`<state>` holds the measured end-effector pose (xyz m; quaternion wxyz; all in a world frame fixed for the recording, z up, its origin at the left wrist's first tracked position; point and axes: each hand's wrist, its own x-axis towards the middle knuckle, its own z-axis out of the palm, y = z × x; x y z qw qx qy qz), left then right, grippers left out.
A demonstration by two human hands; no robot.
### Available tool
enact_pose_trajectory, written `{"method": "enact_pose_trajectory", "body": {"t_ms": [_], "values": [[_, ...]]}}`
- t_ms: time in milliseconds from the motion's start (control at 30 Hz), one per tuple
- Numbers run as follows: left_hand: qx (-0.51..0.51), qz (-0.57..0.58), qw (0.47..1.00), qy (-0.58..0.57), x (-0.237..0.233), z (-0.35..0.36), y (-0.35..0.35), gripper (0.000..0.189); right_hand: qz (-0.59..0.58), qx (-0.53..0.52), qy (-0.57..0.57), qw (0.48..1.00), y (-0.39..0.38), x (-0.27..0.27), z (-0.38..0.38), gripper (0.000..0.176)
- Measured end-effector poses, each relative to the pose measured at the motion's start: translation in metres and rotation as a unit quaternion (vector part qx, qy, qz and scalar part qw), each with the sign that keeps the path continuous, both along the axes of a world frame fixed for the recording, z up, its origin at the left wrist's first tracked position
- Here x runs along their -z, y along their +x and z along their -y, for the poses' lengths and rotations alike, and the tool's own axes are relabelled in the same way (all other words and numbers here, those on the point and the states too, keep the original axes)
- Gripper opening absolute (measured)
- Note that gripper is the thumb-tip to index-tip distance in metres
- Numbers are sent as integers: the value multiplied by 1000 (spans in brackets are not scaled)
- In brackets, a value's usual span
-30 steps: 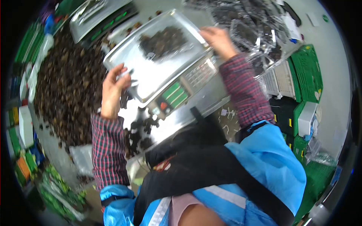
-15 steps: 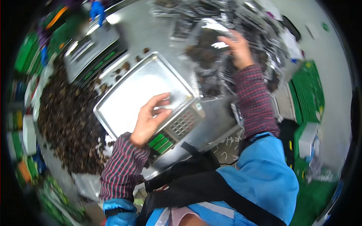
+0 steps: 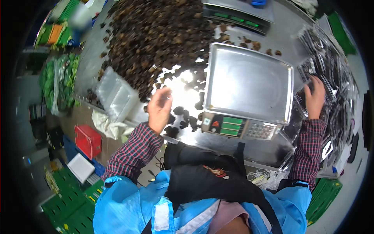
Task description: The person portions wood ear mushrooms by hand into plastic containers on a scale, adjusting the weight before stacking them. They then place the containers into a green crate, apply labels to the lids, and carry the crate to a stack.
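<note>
Grips spread: left hand (image 3: 159, 110) over mushrooms (image 3: 184, 118), right hand (image 3: 314, 97) on packets (image 3: 332, 64) (fingers pointing away).

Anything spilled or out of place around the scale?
Yes: loose dark pieces lie strewn on the steel table between the heap and the scale, by the left hand, with a few more behind the pan.

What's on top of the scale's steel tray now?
Nothing: the tray is bare steel. Below its front edge the green displays and keypad show; what lies underneath is covered.
</note>
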<state>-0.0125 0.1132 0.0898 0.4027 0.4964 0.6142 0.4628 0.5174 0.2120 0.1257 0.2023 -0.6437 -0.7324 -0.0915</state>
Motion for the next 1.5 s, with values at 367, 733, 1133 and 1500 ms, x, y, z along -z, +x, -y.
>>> {"method": "enact_pose_trajectory", "body": {"t_ms": [367,733,1133,1500], "values": [[-295,-215,931,14,76,99,-229,88,-48,-600,-99,792,-576,55,28,32],[-262,-114,958,8,96,84,-260,110,159,-582,-407,685,-694,53,-5,19],[-205,-243,948,-1,95,79,-303,81,-320,-328,111,882,-518,-49,-18,18],[87,-307,931,178,8,-32,-245,64,69,-159,-128,977,-272,4,88,23]]}}
